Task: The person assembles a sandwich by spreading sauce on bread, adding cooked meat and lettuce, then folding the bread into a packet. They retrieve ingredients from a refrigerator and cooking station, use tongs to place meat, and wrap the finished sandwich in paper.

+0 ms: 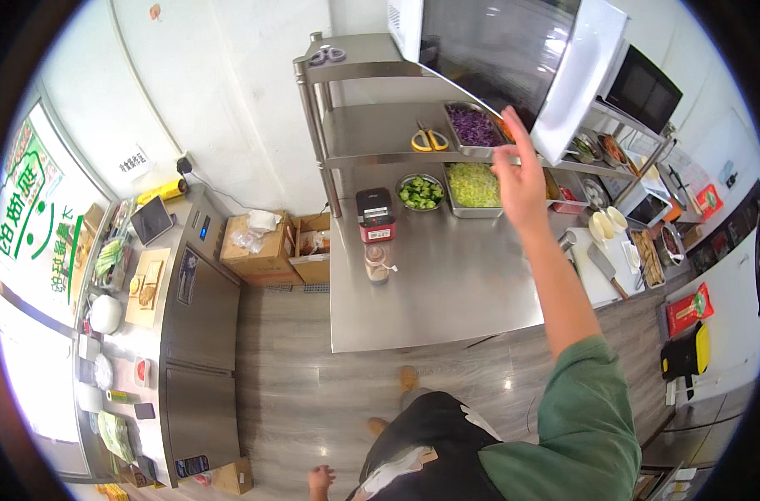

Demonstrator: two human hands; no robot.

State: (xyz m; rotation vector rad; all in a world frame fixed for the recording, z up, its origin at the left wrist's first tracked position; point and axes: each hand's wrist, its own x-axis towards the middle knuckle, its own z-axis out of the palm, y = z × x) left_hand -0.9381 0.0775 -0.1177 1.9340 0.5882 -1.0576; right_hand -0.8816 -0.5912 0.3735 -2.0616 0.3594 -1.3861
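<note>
My right hand point(522, 188) is raised before the steel shelf, its fingers extended and nothing in them. Its fingertips overlap the lower edge of a white microwave oven point(499, 56) with a dark glass front; I cannot tell whether they touch. Behind the hand, partly covered, are a steel pan of shredded purple cabbage point(474, 127) and a pan of shredded lettuce point(474, 185). Low at the bottom edge hangs my left hand point(321, 479), loosely curled and apparently holding nothing. On the steel worktable point(442, 288) stand a bowl of cut cucumber point(420, 193), a small label printer point(375, 213) and a squeeze bottle point(377, 264).
Yellow-handled scissors point(430, 140) lie on the middle shelf point(373, 131). A knife point(605, 268) rests on a white cutting board point(586, 263) at the right. To the left, a refrigerated counter point(201, 313) holds bread slices point(145, 285) and a tablet point(152, 220). Cardboard boxes point(261, 257) sit between the tables.
</note>
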